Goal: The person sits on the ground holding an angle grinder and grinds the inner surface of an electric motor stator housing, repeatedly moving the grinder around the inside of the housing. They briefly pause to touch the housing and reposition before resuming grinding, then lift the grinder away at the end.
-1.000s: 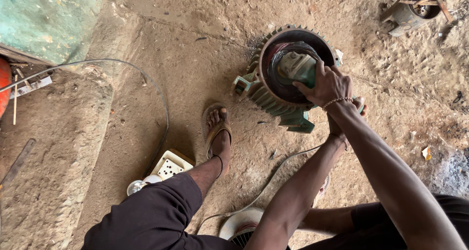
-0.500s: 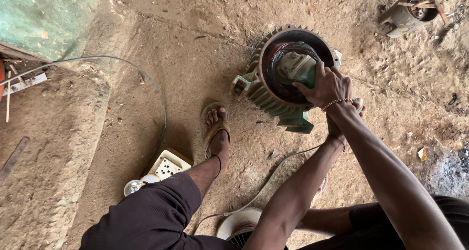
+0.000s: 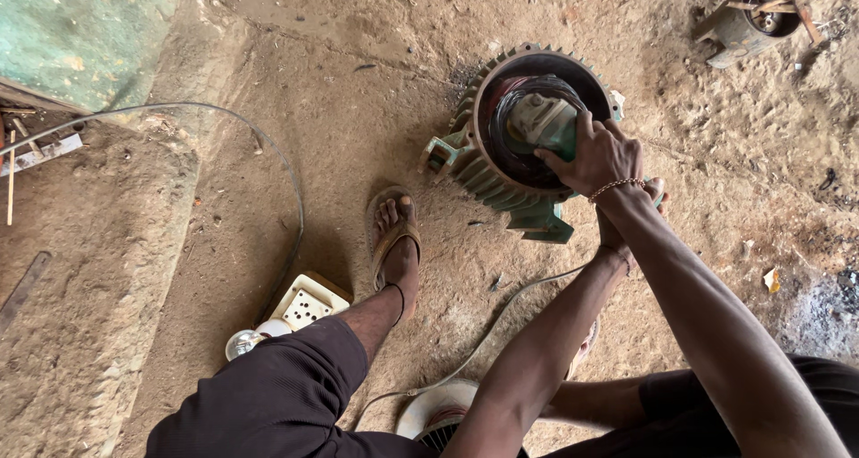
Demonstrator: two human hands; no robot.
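1. Grip state: the right hand point(image 3: 598, 154) is closed over a pale green tool body point(image 3: 548, 122) set into the open mouth of the motor housing point(image 3: 501, 167); fingers wrap its near side.
2. The left hand point(image 3: 626, 234) sits lower, behind the right forearm, against the near outer wall of the housing; whether its grip is closed cannot be told.
3. Location: the green finned motor housing lies tilted on the dirt floor point(image 3: 358, 109), open end up, with dark windings point(image 3: 514, 149) visible inside the bore.
4. Step in hand, as judged: working on the windings inside the bore while the housing is braced.
5. The next move calls for steady downward pressure and a firm brace so the housing does not roll.
6. Surroundings: a sandalled foot point(image 3: 394, 234) just left of the housing, a white socket block point(image 3: 304, 304) near the knee, a grey cable point(image 3: 483, 333) on the floor, a second motor part point(image 3: 747, 20) well apart at upper right.
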